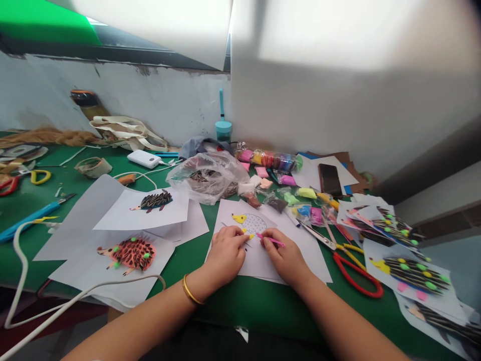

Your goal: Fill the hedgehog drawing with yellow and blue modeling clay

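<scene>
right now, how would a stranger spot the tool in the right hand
On the green table, find the white sheet in the middle, with a yellow-faced hedgehog. Over that sheet, the right hand holds the pink tool. It is slim and stick-like, unlike the small yellow pieces nearby.

Fairly bright overall, light soft and diffuse; strongest up top, where the white panel (330, 37) washes out nearly to blank at upper right; grey bands of shadow across it, its lower part dimmer; green patch (45, 22) at upper left vivid, saturated; clear plastic bag (214, 175) catching small glints; left hand (228, 250) and right hand (281, 254) evenly lit, fine detail mushy; darkest below the near edge of the table (221, 301); wide-angle stretch toward the borders, lower-right collage (445, 321) elongated and blurred, extreme upper-right corner darkened.
</scene>
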`<state>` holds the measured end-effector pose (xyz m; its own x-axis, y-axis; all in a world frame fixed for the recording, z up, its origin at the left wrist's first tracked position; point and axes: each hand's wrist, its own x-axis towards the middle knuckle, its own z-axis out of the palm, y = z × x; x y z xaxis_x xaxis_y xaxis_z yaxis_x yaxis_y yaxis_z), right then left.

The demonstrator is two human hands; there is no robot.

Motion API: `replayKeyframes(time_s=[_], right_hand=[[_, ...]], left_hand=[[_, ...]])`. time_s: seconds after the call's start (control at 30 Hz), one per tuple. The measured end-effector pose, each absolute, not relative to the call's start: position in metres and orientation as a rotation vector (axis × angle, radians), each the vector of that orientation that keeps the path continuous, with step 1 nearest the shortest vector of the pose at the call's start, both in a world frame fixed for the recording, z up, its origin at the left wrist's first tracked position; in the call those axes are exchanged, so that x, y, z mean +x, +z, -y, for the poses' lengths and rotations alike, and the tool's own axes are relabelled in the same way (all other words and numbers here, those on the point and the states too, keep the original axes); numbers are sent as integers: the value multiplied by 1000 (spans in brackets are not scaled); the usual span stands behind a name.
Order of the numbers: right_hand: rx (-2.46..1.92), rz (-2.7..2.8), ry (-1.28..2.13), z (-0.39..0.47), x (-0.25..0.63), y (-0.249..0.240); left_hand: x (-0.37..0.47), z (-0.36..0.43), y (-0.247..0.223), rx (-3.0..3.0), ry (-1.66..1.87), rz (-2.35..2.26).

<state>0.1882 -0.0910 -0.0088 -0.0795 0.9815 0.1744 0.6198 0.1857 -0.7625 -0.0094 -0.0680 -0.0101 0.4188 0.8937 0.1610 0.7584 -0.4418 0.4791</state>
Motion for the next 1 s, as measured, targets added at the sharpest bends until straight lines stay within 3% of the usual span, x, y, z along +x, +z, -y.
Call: replayKeyframes(time_s=[1.0], right_hand=[[-1414,1899,705,91,182,-13]], left_hand=[[-4,77,-5,2388,509,-1469]])
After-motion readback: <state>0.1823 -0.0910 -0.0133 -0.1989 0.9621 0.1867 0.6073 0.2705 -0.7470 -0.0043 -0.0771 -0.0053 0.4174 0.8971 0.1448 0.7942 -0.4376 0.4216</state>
